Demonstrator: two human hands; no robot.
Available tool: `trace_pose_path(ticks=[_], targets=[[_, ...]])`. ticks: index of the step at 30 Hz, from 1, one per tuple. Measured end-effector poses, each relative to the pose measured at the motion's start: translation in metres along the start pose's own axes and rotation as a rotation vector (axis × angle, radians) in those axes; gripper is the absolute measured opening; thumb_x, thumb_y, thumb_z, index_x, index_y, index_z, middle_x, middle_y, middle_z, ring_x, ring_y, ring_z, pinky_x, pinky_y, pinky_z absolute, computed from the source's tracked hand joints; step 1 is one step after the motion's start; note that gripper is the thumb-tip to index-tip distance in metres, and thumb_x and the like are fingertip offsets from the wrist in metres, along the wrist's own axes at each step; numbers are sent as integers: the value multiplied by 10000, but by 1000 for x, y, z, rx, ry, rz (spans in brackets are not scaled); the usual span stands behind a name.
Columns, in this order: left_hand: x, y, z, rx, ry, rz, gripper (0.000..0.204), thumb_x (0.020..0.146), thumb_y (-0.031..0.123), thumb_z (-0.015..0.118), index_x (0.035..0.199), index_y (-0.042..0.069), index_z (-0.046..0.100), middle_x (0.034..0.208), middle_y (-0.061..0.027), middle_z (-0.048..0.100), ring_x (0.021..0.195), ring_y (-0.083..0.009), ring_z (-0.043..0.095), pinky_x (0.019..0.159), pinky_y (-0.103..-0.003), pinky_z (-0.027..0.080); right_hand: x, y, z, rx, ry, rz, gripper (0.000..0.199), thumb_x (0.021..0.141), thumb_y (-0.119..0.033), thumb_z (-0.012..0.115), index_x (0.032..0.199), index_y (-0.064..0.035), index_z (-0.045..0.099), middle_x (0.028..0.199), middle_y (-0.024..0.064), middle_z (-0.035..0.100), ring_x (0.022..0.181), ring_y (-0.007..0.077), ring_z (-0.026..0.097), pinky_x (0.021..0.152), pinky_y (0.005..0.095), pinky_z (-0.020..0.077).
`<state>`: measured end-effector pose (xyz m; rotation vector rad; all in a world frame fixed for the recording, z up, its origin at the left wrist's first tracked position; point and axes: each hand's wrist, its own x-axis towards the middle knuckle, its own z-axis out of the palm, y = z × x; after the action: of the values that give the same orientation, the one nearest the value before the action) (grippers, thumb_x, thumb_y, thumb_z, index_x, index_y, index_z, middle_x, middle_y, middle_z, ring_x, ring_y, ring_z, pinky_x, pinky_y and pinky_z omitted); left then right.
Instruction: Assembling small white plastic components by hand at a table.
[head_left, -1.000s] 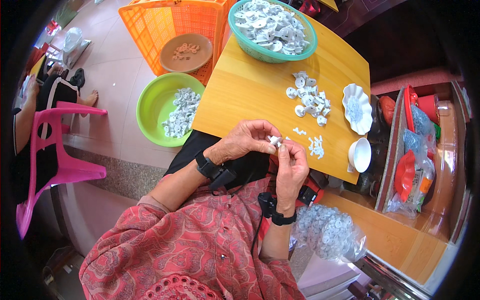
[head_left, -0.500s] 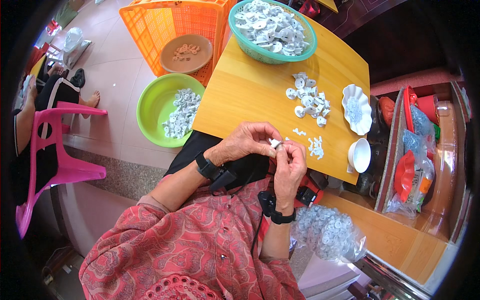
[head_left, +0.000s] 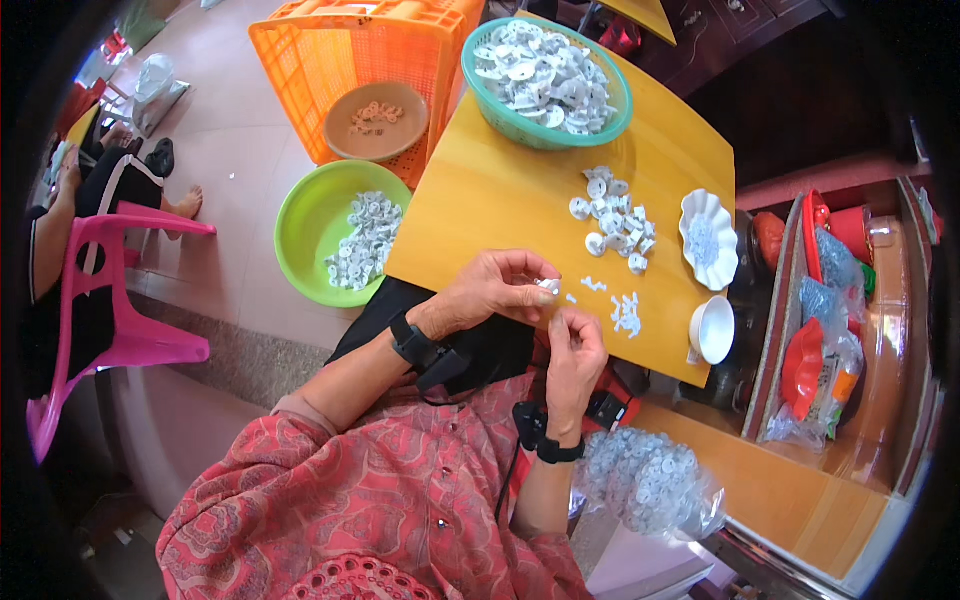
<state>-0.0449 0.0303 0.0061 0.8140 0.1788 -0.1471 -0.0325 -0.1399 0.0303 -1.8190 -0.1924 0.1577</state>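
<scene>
My left hand (head_left: pixel 492 292) pinches a small white plastic part (head_left: pixel 548 286) between thumb and fingertips, over the near edge of the yellow wooden table (head_left: pixel 480 200). A short distance below and to the right, my right hand (head_left: pixel 576 362) is apart from it, with thumb and forefinger pressed together; whatever they may hold is too small to make out. Close to both hands on the table lie small white bone-shaped pieces (head_left: pixel 626 316). Farther back is a loose pile of white round plastic parts (head_left: pixel 618 225).
A teal basket (head_left: pixel 545 135) heaped with white parts stands on the table's far side. At right are a white scalloped dish (head_left: pixel 727 262) and a white bowl (head_left: pixel 712 330). Left stand a green basin (head_left: pixel 300 235), brown bowl (head_left: pixel 340 130), orange crate (head_left: pixel 300 70) and pink chair (head_left: pixel 150 330).
My hands have separated. The right has drawn down, away from the white part, which stays in my left hand's fingertips.
</scene>
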Motion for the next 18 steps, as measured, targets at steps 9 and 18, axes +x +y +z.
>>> trace_pose_path(ticks=[9, 18], targets=[[52, 94, 2, 485, 194, 366, 323, 886, 201, 738, 1103, -14, 633, 851, -38, 658, 703, -93, 630, 657, -229, 527, -4, 11, -5, -181, 59, -144, 89, 895, -42, 652, 877, 17, 588, 911, 84, 594, 769, 162, 577, 692, 296, 487], [139, 178, -4, 930, 401, 681, 461, 836, 216, 780, 1159, -80, 639, 832, -80, 691, 700, -106, 664, 625, -237, 540, -7, 16, -8, -285, 98, -195, 82, 881, -32, 654, 885, 12, 585, 907, 120, 596, 789, 234, 604, 704, 340, 501]])
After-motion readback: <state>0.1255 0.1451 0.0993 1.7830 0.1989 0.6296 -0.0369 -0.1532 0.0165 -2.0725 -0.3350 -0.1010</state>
